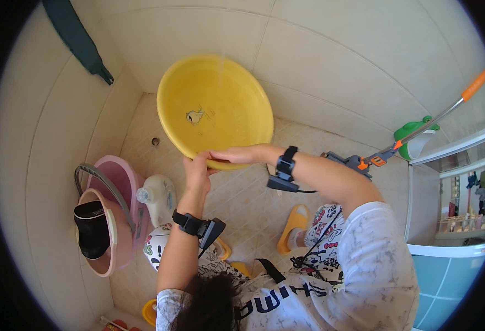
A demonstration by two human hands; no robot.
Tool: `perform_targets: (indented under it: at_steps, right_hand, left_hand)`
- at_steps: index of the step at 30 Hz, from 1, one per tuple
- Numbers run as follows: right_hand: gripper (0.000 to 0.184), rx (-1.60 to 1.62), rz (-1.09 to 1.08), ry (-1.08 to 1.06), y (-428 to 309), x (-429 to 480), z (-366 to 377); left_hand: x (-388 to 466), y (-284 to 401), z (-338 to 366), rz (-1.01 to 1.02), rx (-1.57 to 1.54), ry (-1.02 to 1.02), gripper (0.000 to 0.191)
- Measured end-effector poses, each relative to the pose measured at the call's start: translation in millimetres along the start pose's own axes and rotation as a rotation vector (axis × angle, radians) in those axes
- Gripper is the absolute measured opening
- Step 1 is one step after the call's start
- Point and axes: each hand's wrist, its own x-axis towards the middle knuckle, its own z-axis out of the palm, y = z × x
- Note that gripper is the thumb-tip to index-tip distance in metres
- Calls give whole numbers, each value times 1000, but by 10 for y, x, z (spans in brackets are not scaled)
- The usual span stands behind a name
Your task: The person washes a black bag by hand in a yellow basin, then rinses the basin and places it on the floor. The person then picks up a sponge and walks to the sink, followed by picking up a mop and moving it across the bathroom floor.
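A large yellow plastic basin, with a small cartoon print inside, is tilted near the tiled wall. My left hand grips the basin's near rim at its lower left. Right beside it, my right hand lies on the same rim, its fingertips meeting the left hand. Part of the fingers is hidden under the rim. A thin, faint stream, seemingly of water, shows at the basin's far side. Both wrists wear black straps with small devices.
At left stand a pink bucket, a peach bucket holding black cloth, and a whitish plastic jug. A floor drain lies near the corner. At right are a mop and a green frog-shaped potty. Yellow slippers are on the feet.
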Motion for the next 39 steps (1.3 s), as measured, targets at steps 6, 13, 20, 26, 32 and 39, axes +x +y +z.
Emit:
perform_targets:
  at_steps: [6,13,20,26,32,39]
  right_hand:
    - [49,-1278,543,-195,296,-592,-1172]
    - [53,-1536,637,223,591,-398,-917]
    - [42,176,112,71,-36,73,-38]
    - [44,-991,548,-79,75,-594,-871]
    - [32,-1299,715,29,699,-482,-1181]
    - [47,504,179,389,-9,789,-351]
  left_hand:
    - [-198,42,-41,-8,99,-92,33]
    - [-189,51,96,-23,-7,-67,34]
    - [-51,-71,186,-27,-30,-9,30]
    - [-26,-85,12,-41,-96,-69,27]
    - [29,-155,26,-109,-117,-170,26]
    - [-119,-242,117,-88,8,-275,25]
